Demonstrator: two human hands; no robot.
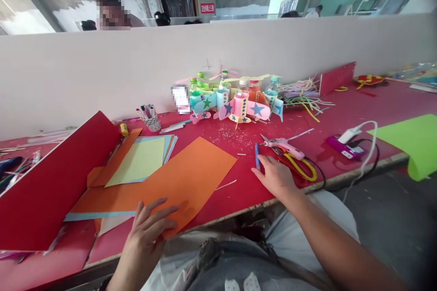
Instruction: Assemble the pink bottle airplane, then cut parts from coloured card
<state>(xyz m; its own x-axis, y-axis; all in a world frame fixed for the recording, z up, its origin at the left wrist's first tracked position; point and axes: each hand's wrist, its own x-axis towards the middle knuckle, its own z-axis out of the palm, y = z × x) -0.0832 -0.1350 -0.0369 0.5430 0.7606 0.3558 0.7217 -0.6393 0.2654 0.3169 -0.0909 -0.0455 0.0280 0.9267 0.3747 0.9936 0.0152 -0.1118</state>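
My left hand (152, 223) rests with its fingers spread on the near edge of an orange paper sheet (201, 168). The sheet lies slanted across the table, over other coloured sheets. At the right, my right hand (276, 175) has its thumb and index finger around the lower end of a blue pen (257, 152), which points away from me. Just beyond that hand lie a pink glue gun (288, 148) and scissors with yellow handles (303, 168). A yellow paper sheet (145, 157) tops the stack to the left.
Several bottle planes (241, 107) stand by the partition (136, 72). A pen cup (152, 122), a yellow glue bottle (124, 129) and a red board (58, 182) are leftward. Rightward are a purple power strip (344, 148) with cables and a green sheet (416, 141) overhanging the edge.
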